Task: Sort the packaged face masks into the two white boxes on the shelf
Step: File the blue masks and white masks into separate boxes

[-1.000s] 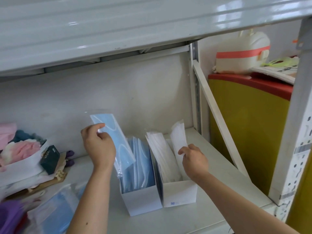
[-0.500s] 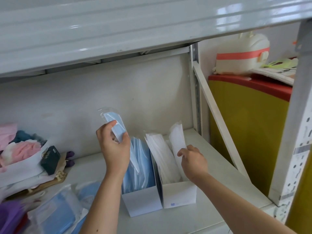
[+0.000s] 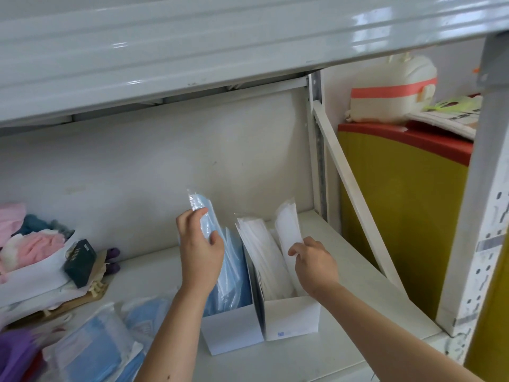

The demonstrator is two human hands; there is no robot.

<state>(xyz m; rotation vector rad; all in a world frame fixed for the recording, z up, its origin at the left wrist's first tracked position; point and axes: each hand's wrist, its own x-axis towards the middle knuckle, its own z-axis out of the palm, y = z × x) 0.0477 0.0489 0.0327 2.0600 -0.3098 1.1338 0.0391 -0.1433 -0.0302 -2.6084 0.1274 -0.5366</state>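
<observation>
From the head camera we look down at a white shelf [image 3: 358,271] with two white boxes standing side by side, touching. The left box [image 3: 234,330] is full of blue masks in clear bags, all standing on end. The right box [image 3: 293,317] is full of white masks in bags. Our left hand [image 3: 199,248] holds one blue mask pack [image 3: 205,213] just above the left box; the fingers [image 3: 214,239] and thumb are curled round its edge, and the bottom of the pack dips in among the other blue ones. Our right hand [image 3: 314,261] pinches one white mask pack [image 3: 287,230] by its lower part, and that pack stands tall at the right side of the right box with its bottom end inside. At the lower left of the shelf lies a loose heap of blue masks in bags [image 3: 93,351], near the left box. Farther left we see a small dark box [image 3: 80,261] resting on white paper, some pink cloth [image 3: 33,244] behind it, and something purple [image 3: 13,357] at the corner. Past the shelf post on the right stands a yellow cabinet [image 3: 399,216] with a red top, and a cream case with a pink band [image 3: 391,91] sits on it.
</observation>
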